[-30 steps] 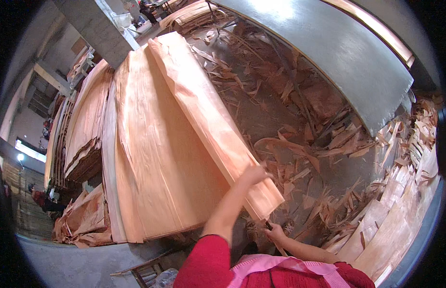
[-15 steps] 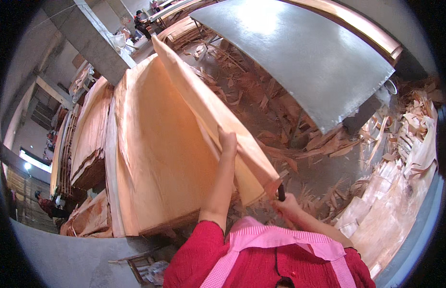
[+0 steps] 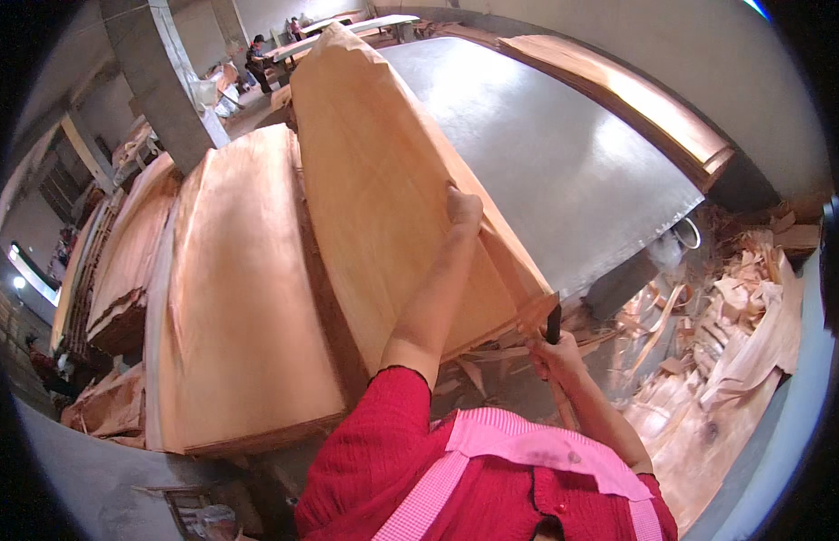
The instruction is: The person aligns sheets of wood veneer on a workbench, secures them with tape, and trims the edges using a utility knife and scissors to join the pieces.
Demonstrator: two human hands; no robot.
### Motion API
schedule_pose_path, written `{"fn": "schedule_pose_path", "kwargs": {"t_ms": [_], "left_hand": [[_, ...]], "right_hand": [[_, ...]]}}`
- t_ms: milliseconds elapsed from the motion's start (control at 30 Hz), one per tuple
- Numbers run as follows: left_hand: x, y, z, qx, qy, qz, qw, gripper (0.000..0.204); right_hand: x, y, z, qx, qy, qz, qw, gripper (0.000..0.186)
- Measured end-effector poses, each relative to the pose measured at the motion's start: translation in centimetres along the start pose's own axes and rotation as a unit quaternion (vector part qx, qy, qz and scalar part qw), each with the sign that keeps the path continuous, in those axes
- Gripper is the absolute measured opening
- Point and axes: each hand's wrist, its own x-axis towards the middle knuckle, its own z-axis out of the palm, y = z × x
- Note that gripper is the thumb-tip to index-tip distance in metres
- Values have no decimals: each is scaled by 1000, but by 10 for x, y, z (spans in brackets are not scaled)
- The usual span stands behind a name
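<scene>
A large, thin sheet of wood veneer [image 3: 374, 171] hangs tilted in front of me, its far end near the metal-topped table [image 3: 564, 135]. My left hand [image 3: 465, 209] is closed on its right edge, about midway along, where the sheet folds over. At the sheet's near right corner my right hand [image 3: 557, 356] is closed around a knife-like tool [image 3: 553, 325], whose dark part sticks up from the fist. Whether the right fingers also pinch the corner is hidden. Left of the sheet lies a stack of veneer [image 3: 248, 298].
More veneer piles [image 3: 135, 243] stand farther left, beside a concrete pillar [image 3: 158, 77]. Scrap veneer [image 3: 708, 379] is heaped at the right. Behind the table lies another veneer stack [image 3: 618, 86]. A person [image 3: 257, 63] stands far back. A small wooden stool [image 3: 189, 509] is at lower left.
The veneer sheet has swung up and right off the stack, over the table's near side, uncovering the stack's top. Both hands moved right with it, keeping their grips. The view has turned somewhat.
</scene>
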Motion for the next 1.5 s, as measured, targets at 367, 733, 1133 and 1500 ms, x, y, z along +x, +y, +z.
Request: {"fn": "schedule_pose_path", "kwargs": {"t_ms": [367, 733, 1133, 1500], "left_hand": [[14, 44, 237, -219, -50, -84, 971, 54], [-40, -73, 266, 429, -14, -127, 894, 75], [-79, -79, 288, 510, -33, -188, 839, 71], [-74, -54, 318, 495, -17, -209, 843, 68]], "right_hand": [[80, -100, -195, -106, 41, -53, 992, 12], [200, -102, -394, -201, 35, -63, 977, 12], [254, -65, -454, -316, 29, -208, 925, 11], [262, -125, -476, -448, 56, -112, 885, 37]]}}
